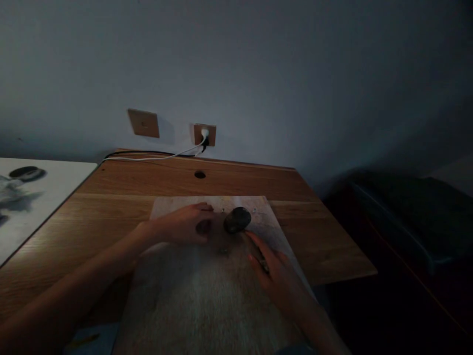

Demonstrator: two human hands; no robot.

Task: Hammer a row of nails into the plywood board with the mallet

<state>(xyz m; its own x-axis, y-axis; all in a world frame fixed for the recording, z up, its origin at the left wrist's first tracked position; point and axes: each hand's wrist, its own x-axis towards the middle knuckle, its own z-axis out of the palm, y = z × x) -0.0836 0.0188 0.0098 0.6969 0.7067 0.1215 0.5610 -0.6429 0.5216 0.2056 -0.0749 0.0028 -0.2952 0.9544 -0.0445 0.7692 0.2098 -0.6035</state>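
A pale worn board (207, 296) lies on the wooden desk (121, 197) in front of me. A dark rounded stone-like lump (237, 220) rests near the board's far end. My left hand (185, 224) lies on the board just left of the lump, fingers curled, with a small dark round thing (204, 227) under its fingertips. My right hand (271, 268) rests flat on the board below and right of the lump, fingers stretched toward it but apart from it. The light is dim.
Two wall plates sit above the desk's back edge; a white plug and cable (162, 157) run from the right socket (204, 134) leftward. A cable hole (200, 174) pierces the desktop. A white panel with a picture (25, 197) adjoins on the left. Dark furniture (410, 217) stands right.
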